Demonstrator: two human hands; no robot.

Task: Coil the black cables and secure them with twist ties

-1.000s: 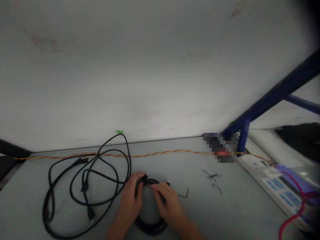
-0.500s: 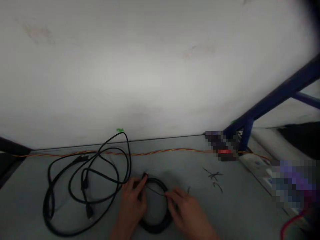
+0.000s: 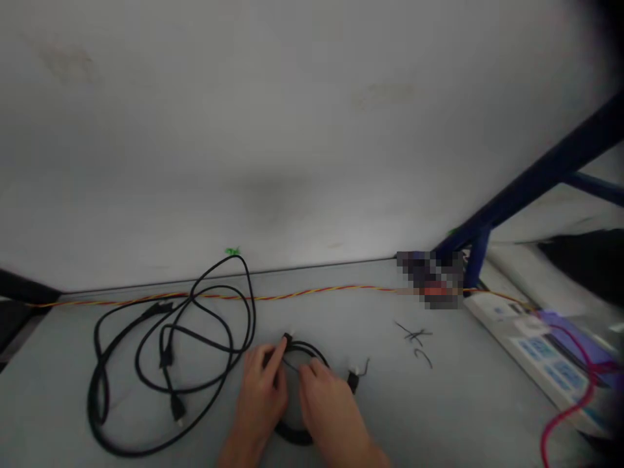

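Left hand: My left hand [image 3: 260, 396] is at the bottom middle. My fingers [image 3: 272, 356] curl shut on the top of the black cable coil [image 3: 294, 434], right by its small plug [image 3: 287, 338]. I think I pinch there so the loop stays round.
Right hand: My right hand [image 3: 331, 409] lies on the coil, just right of my left hand. Its fingers [image 3: 312, 374] press down, but I cannot tell if they are shut on anything.
Coil: It sits at the bottom middle, on the grey surface [image 3: 414, 416], under my hands.
Beside me: A black plug [image 3: 353, 381] lies just right of my right hand. A pile of black cables [image 3: 100, 383] lies at the lower left, apart from my hands.
Far away: A twisted red and yellow wire [image 3: 292, 296] runs along the back edge, away from my hands. A power strip [image 3: 531, 351] sits at the right, with a pink cable [image 3: 580, 403] over it.
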